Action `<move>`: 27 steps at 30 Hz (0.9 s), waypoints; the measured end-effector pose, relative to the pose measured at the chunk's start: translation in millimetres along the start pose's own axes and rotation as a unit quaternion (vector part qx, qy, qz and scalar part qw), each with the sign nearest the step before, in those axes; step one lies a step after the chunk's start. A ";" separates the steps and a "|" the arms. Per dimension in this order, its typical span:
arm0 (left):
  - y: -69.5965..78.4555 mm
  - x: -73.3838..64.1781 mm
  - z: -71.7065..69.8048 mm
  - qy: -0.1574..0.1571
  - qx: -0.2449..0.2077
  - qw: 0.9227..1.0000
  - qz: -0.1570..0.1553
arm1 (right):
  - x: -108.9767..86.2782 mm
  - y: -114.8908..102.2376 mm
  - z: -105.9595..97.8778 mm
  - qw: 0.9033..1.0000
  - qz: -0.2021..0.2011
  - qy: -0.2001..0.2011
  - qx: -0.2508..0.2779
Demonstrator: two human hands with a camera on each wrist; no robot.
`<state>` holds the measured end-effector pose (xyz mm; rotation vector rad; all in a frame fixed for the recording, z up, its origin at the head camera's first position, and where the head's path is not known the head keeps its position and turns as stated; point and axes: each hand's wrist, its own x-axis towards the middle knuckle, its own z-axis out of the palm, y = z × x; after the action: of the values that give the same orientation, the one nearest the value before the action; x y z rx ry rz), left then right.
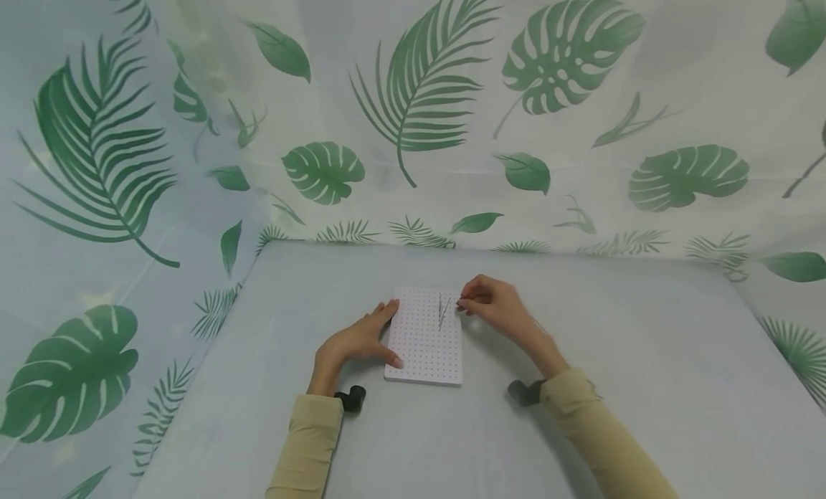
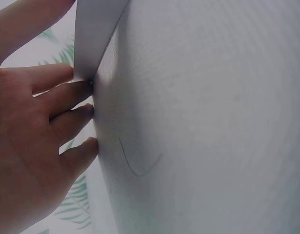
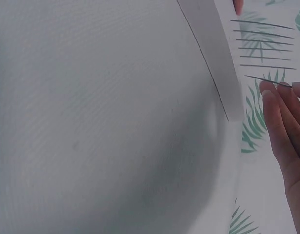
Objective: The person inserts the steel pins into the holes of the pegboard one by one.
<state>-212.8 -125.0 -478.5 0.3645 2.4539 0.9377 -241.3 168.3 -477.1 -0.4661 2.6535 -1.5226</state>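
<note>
In the head view a white board (image 1: pixel 422 348) with a grid of small holes lies on the table. My left hand (image 1: pixel 358 343) rests along its left side, thumb over the near left part and fingers fairly straight. In the left wrist view, fingertips (image 2: pixel 85 111) of that hand touch down beside the board's side wall. Several thin metal pins (image 3: pixel 265 43) stand in a row in the board, seen from the side in the right wrist view. My right hand (image 1: pixel 493 304) is at the far right edge, pinching another thin pin (image 3: pixel 259 78) between thumb and fingers.
The pale table (image 1: pixel 645 355) stretches around the board. Behind and to the left hangs a white curtain (image 1: pixel 445 198) printed with green leaves. A black wrist device (image 1: pixel 350 398) sits at the left sleeve, and another (image 1: pixel 524 393) at the right sleeve.
</note>
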 end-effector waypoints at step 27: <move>-1.9 2.3 0.9 -0.002 0.004 1.000 -0.007 | 5.2 -3.0 16.7 0.999 -0.004 -0.011 -0.030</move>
<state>-214.5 -125.0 -481.2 0.3501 2.4547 0.9213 -242.5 151.4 -482.6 -0.4935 2.6914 -1.4340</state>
